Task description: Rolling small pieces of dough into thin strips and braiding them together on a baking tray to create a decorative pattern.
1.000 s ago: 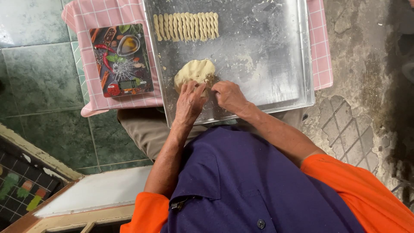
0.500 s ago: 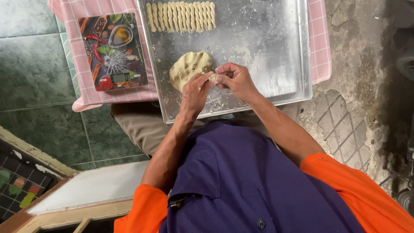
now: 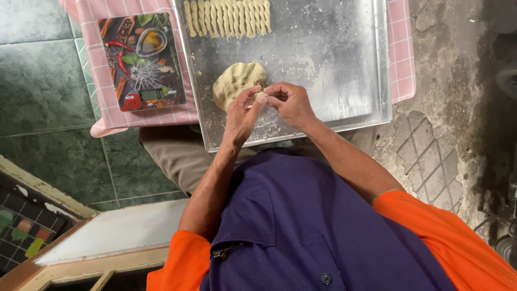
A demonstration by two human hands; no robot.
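A small pale dough piece (image 3: 262, 97), soft and lumpy, is pinched between the left hand (image 3: 242, 110) and right hand (image 3: 291, 102), just beside the ridged dough mound (image 3: 236, 81) on the floury metal tray (image 3: 334, 64).

Fig.: Materials & finishes, dough work on metal tray.
Tray (image 3: 344, 64): dull scuffed sheet metal w/ crumbs; dough lump (image 3: 235, 82): matt, soft, ridged; twisted strips (image 3: 226, 17): matt, ribbed; cloth (image 3: 401, 48): pink checked fabric; kitchen scale (image 3: 141, 62): glossy printed top; floor tiles (image 3: 37, 86): green, glazed; ground at right (image 3: 452, 81): rough concrete.
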